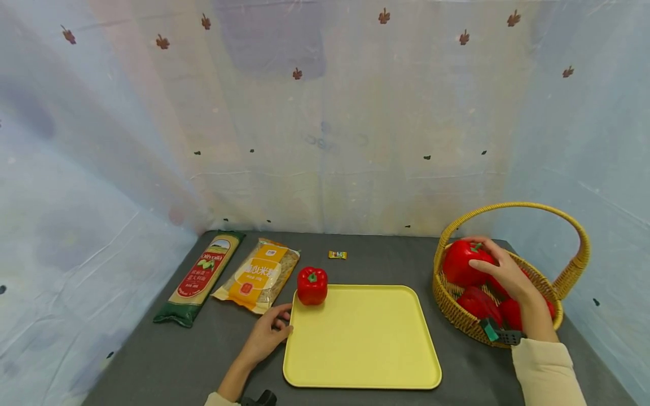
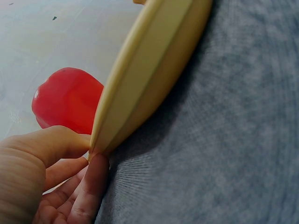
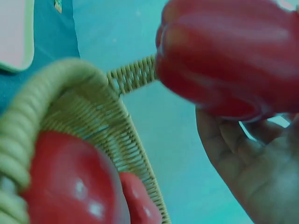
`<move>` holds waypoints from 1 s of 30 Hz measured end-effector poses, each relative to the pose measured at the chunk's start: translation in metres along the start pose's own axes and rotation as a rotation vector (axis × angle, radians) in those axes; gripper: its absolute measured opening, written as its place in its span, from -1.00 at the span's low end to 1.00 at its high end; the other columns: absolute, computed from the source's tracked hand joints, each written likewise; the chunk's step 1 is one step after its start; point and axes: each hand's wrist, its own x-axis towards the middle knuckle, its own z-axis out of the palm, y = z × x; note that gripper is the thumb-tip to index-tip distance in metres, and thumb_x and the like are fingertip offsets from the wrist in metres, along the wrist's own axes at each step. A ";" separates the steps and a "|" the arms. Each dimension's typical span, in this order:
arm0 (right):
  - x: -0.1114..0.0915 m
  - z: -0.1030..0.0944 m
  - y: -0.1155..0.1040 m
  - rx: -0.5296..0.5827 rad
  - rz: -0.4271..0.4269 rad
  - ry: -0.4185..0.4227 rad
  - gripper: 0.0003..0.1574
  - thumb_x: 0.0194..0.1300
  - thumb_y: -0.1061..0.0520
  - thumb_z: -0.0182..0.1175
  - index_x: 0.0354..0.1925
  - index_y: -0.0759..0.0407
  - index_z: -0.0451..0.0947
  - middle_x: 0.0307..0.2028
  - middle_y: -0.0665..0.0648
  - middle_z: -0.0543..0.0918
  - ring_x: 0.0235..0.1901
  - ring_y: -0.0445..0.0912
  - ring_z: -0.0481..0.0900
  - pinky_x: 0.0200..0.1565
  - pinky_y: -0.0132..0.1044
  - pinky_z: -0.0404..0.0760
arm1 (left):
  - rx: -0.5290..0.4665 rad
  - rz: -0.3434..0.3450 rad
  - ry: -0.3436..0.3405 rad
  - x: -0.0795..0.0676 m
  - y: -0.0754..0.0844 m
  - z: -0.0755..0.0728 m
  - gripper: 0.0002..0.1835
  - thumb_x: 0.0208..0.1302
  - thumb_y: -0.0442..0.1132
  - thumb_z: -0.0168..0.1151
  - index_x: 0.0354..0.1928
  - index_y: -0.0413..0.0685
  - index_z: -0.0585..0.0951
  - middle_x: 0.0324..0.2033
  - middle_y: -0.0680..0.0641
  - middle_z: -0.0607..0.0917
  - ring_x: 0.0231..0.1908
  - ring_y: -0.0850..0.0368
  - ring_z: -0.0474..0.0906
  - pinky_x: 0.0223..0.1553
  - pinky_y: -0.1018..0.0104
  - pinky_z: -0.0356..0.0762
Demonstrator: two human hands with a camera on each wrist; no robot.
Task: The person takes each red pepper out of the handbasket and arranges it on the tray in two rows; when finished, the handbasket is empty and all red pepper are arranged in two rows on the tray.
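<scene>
My left hand (image 1: 266,334) pinches the left edge of a yellow rectangular tray (image 1: 363,344). Thumb and fingers meet on the tray's rim (image 2: 135,84) in the left wrist view. One red bell pepper (image 1: 312,288) stands upright at the tray's far left corner. Over to the right, my right hand (image 1: 508,274) grips a larger red bell pepper (image 1: 461,265) with a green stem, at the wicker basket (image 1: 449,307). The right wrist view shows this held pepper (image 3: 229,56) above the basket rim. Several more red peppers (image 1: 478,304) lie inside the basket, partly hidden by my right arm.
A tall looped handle (image 1: 513,205) arches over the basket. Left of the tray lie a green-ended pasta packet (image 1: 200,276) and an orange-and-clear bag of grain (image 1: 259,273). A small yellow wrapped snack (image 1: 337,255) lies behind the tray. Pale curtains (image 1: 325,186) enclose the grey table (image 1: 386,259).
</scene>
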 end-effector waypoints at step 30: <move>0.026 0.116 -0.013 0.262 -0.143 -0.218 -0.19 0.16 0.27 0.26 0.33 0.21 0.18 0.18 0.32 0.34 0.01 -0.08 0.48 -0.10 -0.20 0.60 | 0.012 -0.005 0.050 -0.004 0.012 0.003 -0.49 0.12 -0.44 0.26 0.16 -0.28 0.44 -0.20 -0.17 0.51 -0.44 0.17 0.44 -0.53 0.39 0.49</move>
